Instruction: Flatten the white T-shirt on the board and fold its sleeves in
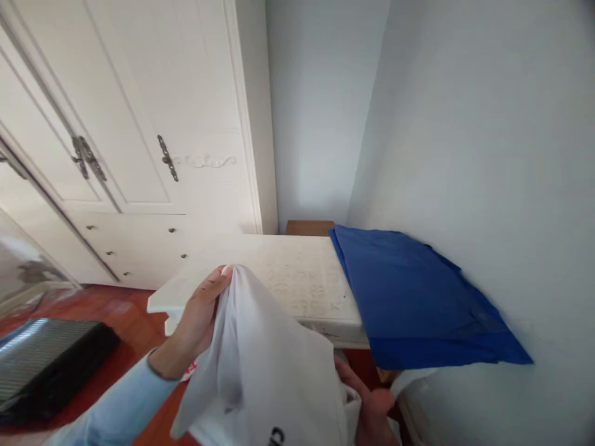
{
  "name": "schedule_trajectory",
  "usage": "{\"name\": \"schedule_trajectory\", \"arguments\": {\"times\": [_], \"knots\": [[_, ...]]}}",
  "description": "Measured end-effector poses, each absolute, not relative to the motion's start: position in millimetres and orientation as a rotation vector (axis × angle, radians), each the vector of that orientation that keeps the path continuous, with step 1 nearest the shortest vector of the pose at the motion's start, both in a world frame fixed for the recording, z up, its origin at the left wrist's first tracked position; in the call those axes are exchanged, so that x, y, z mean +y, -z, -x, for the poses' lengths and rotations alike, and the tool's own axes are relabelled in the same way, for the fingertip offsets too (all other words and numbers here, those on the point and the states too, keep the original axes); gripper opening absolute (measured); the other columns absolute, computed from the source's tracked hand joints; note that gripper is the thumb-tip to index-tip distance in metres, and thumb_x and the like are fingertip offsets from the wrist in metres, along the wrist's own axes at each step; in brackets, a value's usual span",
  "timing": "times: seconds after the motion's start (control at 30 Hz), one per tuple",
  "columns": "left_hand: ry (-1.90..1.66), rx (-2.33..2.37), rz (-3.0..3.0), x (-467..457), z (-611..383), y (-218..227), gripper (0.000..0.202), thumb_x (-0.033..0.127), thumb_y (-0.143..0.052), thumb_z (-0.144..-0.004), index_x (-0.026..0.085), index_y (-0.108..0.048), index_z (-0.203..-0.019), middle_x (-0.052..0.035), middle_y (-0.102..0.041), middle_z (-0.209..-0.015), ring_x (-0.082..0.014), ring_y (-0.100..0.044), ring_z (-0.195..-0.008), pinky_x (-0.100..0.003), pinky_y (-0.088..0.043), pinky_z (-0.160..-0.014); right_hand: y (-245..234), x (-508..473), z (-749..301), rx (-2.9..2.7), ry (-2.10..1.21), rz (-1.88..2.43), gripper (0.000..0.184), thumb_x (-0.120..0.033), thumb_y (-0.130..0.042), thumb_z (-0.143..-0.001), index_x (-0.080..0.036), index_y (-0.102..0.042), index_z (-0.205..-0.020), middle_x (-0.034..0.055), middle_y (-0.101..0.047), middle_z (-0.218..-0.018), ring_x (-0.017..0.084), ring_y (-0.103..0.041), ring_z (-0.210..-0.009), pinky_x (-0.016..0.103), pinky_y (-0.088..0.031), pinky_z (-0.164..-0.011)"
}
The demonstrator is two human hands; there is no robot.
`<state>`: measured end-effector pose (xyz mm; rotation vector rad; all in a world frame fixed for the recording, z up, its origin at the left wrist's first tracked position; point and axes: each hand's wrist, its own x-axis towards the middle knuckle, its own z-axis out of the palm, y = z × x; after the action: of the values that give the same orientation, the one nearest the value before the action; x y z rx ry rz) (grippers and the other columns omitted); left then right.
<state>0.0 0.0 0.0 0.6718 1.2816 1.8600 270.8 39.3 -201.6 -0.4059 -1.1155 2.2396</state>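
Holding up a white printed cloth in front of a white table, low in the middle of the view. Pinching the top of it in the left hand, thumb and fingers closed tight on a bunched bit, and letting the rest hang in loose folds. Wearing a light blue sleeve on that arm. Can make out some black lettering down low, cut off at the edge. Can't say for sure whether shirt or bag.

Got the right hand lower down at the cloth's right edge, touching it, thumb sticking out to the side and some fingers lost behind the fabric. Honestly can't tell how far closed, or how firmly gripping.

Also seeing a folded blue cloth on the right end of the table, hanging over the front edge, close to the pale wall. Pretty worn-looking tabletop. Behind it, the top of a brown box-like thing. Off left, a big white wardrobe with ornate dark handles. Down on the reddish floor, a black case-like thing with a striped top.
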Motion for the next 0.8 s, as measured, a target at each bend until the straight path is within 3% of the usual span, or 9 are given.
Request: {"name": "schedule_trajectory", "arguments": {"times": [0.1,0.17,0.27,0.33,0.4,0.47,0.57,0.67,0.8], "knots": [[-1.814,1.34,-0.716,-7.6,-3.4,3.2,0.04,0.047,-0.089,-0.06,0.018,-0.064,-0.072,0.0054,-0.06,-0.059,-0.0089,-0.049,-0.049,-0.019,-0.042,-0.046,197.0,31.5,-271.4,-1.217,-2.394,0.368,0.079,-0.056,-0.095,-0.046,-0.026,-0.069,-0.115,0.0066,-0.075,-0.106,0.028,-0.071,-0.096,0.038,-0.052,-0.084],[-1.749,1.373,-0.793,-13.3,-0.5,1.9,0.04,0.05,-0.087,-0.062,0.017,-0.065,-0.069,0.0045,-0.059,-0.057,-0.009,-0.048,-0.048,-0.019,-0.04,-0.045,200.8,28.2,-279.0,-1.286,-2.377,0.537,0.061,-0.048,-0.094,-0.051,-0.024,-0.071,-0.102,0.0016,-0.076,-0.089,0.018,-0.07,-0.074,0.028,-0.05,-0.07],[-1.521,1.44,-1.007,-28.0,16.9,1.5,0.039,0.053,-0.081,-0.069,0.018,-0.066,-0.063,0.0026,-0.058,-0.056,-0.0104,-0.05,-0.049,-0.02,-0.039,-0.045,208.3,29.6,-308.3,-1.184,-2.207,0.796,0.048,-0.058,-0.088,-0.059,-0.022,-0.069,-0.086,-0.0024,-0.07,-0.068,0.011,-0.06,-0.054,0.022,-0.041,-0.054],[-1.217,1.455,-1.213,-44.3,32.7,7.1,0.034,0.05,-0.079,-0.074,0.018,-0.071,-0.068,-0.0002,-0.062,-0.06,-0.0128,-0.056,-0.054,-0.021,-0.042,-0.049,208.2,33.7,-335.7,-1.06,-2.003,0.922,0.047,-0.061,-0.085,-0.061,-0.024,-0.068,-0.082,-0.0002,-0.07,-0.069,0.016,-0.064,-0.059,0.027,-0.047,-0.058],[-0.896,1.369,-1.328,-63.5,43.0,21.1,0.029,0.046,-0.077,-0.077,0.02,-0.077,-0.089,-0.0035,-0.069,-0.069,-0.0168,-0.063,-0.061,-0.024,-0.048,-0.055,202.8,37.7,-361.1,-0.938,-1.803,1.048,0.044,-0.062,-0.083,-0.062,-0.027,-0.067,-0.084,0.0041,-0.074,-0.08,0.024,-0.069,-0.071,0.035,-0.054,-0.065],[-0.714,1.235,-1.285,-79.1,41.4,44.2,0.039,0.045,-0.073,-0.082,0.023,-0.071,-0.114,-0.0057,-0.073,-0.075,-0.022,-0.069,-0.065,-0.029,-0.053,-0.059,193.5,38.9,-377.1,-0.817,-1.688,1.115,0.042,-0.064,-0.079,-0.064,-0.032,-0.068,-0.089,0.007,-0.076,-0.09,0.03,-0.072,-0.081,0.042,-0.057,-0.071],[-0.607,1.182,-1.313,-85.8,14.2,88.9,0.041,0.049,-0.066,-0.088,0.026,-0.066,-0.121,-0.0078,-0.077,-0.086,-0.0259,-0.073,-0.074,-0.035,-0.056,-0.068,174.8,33.5,-376.4,-0.725,-1.625,1.081,0.038,-0.058,-0.082,-0.061,-0.035,-0.069,-0.088,0.0072,-0.074,-0.093,0.03,-0.071,-0.08,0.041,-0.057,-0.066],[-0.618,1.283,-1.476,-77.2,-32.6,126.3,0.064,0.053,-0.066,-0.086,0.028,-0.052,-0.143,-0.0113,-0.073,-0.117,-0.0296,-0.069,-0.104,-0.042,-0.054,-0.094,156.6,25.3,-355.3,-0.775,-1.711,0.965,0.034,-0.048,-0.087,-0.06,-0.029,-0.071,-0.082,0.0027,-0.068,-0.08,0.021,-0.064,-0.067,0.032,-0.052,-0.06],[-0.652,1.337,-1.557,-60.0,-92.3,149.9,0.1,0.051,-0.085,-0.068,0.029,-0.039,-0.154,-0.0126,-0.043,-0.158,-0.0391,-0.042,-0.143,-0.05,-0.036,-0.117,150.0,17.9,-330.8,-0.752,-1.771,0.796,0.033,-0.045,-0.088,-0.058,-0.025,-0.068,-0.075,-0.0012,-0.06,-0.07,0.014,-0.053,-0.058,0.026,-0.045,-0.052]]}}
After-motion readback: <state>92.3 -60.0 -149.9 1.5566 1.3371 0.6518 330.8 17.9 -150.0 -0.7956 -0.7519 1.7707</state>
